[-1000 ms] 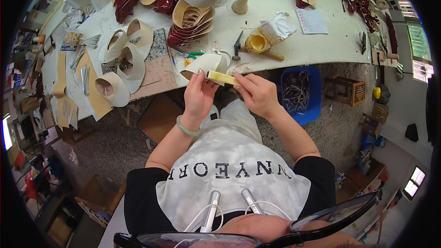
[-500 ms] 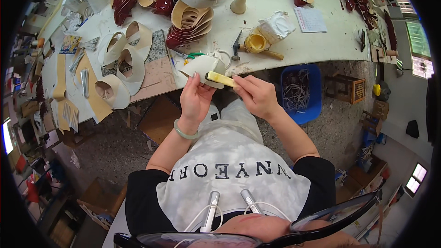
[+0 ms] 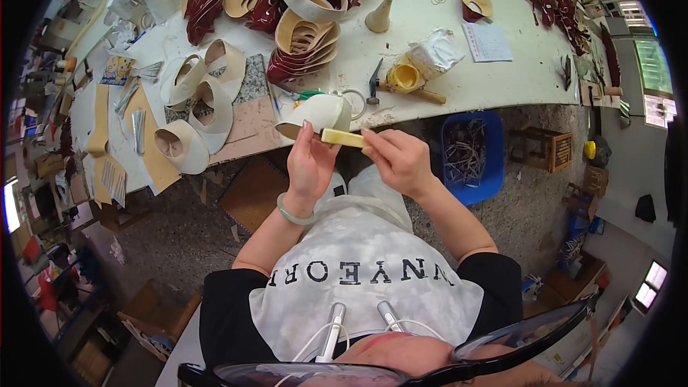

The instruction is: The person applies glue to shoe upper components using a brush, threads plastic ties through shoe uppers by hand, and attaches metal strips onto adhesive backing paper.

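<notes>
- Moved since half a second ago: the yellow-handled tool (image 3: 344,138) is nearer level and sits lower against the white curved piece (image 3: 320,112); whole view also shifted a bit.
- White piece: over the middle of the bench (image 3: 527,86)'s front edge; can't tell if it rests there.
- Left hand (image 3: 309,166): grip closed on the piece's near edge from below, probably to steady it and leave its upper face uncovered.
- Right hand (image 3: 398,160): grip pinching the tool's right end, so its other end is free, pointing left at the piece's near edge. Contact there unclear.
- Pot of yellow paste (image 3: 404,79): open, just in from the front edge, likely put there for easy reach by the right hand.
- Hammer (image 3: 374,84): beside the pot, head toward the front edge; partly between piece and pot.
- Green-handled scissors (image 3: 312,94): just behind the piece, could snag it.
- Other pale curved pieces (image 3: 183,147): grouped along the front edge, left part.
- Stacked dark-red pieces (image 3: 301,63): farther in, behind the scissors.
- Blue bin (image 3: 493,172): on the floor below the front edge, right of the right hand, holding scraps.
</notes>
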`<state>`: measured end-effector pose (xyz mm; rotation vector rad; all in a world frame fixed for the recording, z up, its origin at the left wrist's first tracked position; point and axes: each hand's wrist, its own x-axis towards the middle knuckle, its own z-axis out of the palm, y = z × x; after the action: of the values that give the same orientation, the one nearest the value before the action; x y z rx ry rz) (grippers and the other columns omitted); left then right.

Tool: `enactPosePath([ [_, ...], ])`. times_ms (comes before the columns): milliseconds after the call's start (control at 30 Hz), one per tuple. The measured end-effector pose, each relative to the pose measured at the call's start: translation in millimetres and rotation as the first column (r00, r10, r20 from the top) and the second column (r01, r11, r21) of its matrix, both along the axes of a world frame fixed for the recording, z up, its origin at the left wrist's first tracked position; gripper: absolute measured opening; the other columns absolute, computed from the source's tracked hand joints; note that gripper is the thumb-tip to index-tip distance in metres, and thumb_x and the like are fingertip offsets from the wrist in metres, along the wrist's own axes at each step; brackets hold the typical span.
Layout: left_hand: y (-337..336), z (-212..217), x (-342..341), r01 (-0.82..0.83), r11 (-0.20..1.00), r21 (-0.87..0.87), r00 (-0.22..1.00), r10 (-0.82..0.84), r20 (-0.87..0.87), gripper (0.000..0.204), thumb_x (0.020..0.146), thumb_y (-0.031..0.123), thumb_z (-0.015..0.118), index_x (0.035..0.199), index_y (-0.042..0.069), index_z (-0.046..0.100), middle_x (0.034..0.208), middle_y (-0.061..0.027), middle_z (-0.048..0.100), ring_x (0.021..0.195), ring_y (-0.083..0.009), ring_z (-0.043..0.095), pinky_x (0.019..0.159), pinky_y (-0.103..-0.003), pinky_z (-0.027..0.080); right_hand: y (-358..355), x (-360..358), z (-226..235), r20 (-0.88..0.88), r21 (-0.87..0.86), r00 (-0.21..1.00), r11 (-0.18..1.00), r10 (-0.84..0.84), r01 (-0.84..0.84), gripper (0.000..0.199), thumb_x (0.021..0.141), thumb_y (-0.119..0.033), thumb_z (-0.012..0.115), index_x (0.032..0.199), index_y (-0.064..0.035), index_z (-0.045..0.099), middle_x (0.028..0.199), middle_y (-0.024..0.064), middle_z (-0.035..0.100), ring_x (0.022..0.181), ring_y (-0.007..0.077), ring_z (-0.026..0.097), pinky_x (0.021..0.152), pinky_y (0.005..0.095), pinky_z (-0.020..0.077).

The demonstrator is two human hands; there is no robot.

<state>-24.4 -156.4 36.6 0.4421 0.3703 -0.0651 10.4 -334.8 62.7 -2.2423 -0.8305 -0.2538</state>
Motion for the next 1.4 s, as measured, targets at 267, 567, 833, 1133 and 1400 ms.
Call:
enactPosePath([
  [267,-7,-8,-3,-0.023,0.979,0.201,0.996,0.006,0.084,0.039,0.102,0.025,0.032,0.134,0.004,0.038,0.133,-0.0105,0.048,0.123,-0.0242,0.046,0.106,-0.043,0.033,-1,3,6,-0.011,-0.036,1.000,0.999,-0.021,0.020,0.023,0.081,-0.014,0.067,0.102,-0.0045,0.067,0.073,0.0061,0.061,0.059,0.0235,0.059,0.052,0.0327,0.0475],
  [567,-1,-5,-1,-0.070,0.969,0.237,0.989,0.037,0.142,0.039,0.102,0.026,0.032,0.134,0.005,0.039,0.133,-0.0103,0.049,0.124,-0.0242,0.046,0.107,-0.043,0.034,-3,8,9,-0.077,-0.005,0.984,0.987,-0.160,0.160,0.023,0.082,-0.014,0.067,0.102,-0.0042,0.067,0.072,0.0073,0.060,0.058,0.0242,0.059,0.051,0.0326,0.0466],
  [833,8,10,3,-0.014,0.993,0.118,0.995,0.003,0.097,0.043,0.102,0.029,0.029,0.134,0.003,0.038,0.130,-0.0120,0.051,0.121,-0.0256,0.050,0.104,-0.044,0.037,-20,15,-4,-0.510,0.179,0.847,0.946,-0.146,0.271,0.023,0.086,-0.016,0.066,0.105,-0.0023,0.066,0.075,0.0054,0.063,0.062,0.0161,0.060,0.056,0.0277,0.0471],
  [1133,14,21,1,0.223,0.965,-0.136,0.975,-0.218,0.050,0.047,0.102,0.032,0.025,0.136,0.002,0.037,0.132,-0.0154,0.051,0.121,-0.0308,0.050,0.103,-0.047,0.039,-3,40,-1,-0.818,0.486,0.089,0.600,0.569,0.636,0.045,0.091,-0.024,0.061,0.126,-0.0043,0.041,0.098,0.0114,0.066,0.041,-0.0003,0.030,0.036,0.0179,0.0222],
  [1400,13,12,-6,0.244,0.968,-0.061,0.970,-0.242,0.037,0.048,0.101,0.033,0.028,0.138,0.005,0.036,0.136,-0.0139,0.048,0.125,-0.0301,0.047,0.104,-0.047,0.038,1,50,-1,-0.774,0.462,0.038,0.524,0.631,0.715,0.042,0.086,-0.010,0.063,0.123,-0.0048,0.045,0.088,0.0069,0.066,0.040,0.0001,0.030,0.036,0.0185,0.0218],
])
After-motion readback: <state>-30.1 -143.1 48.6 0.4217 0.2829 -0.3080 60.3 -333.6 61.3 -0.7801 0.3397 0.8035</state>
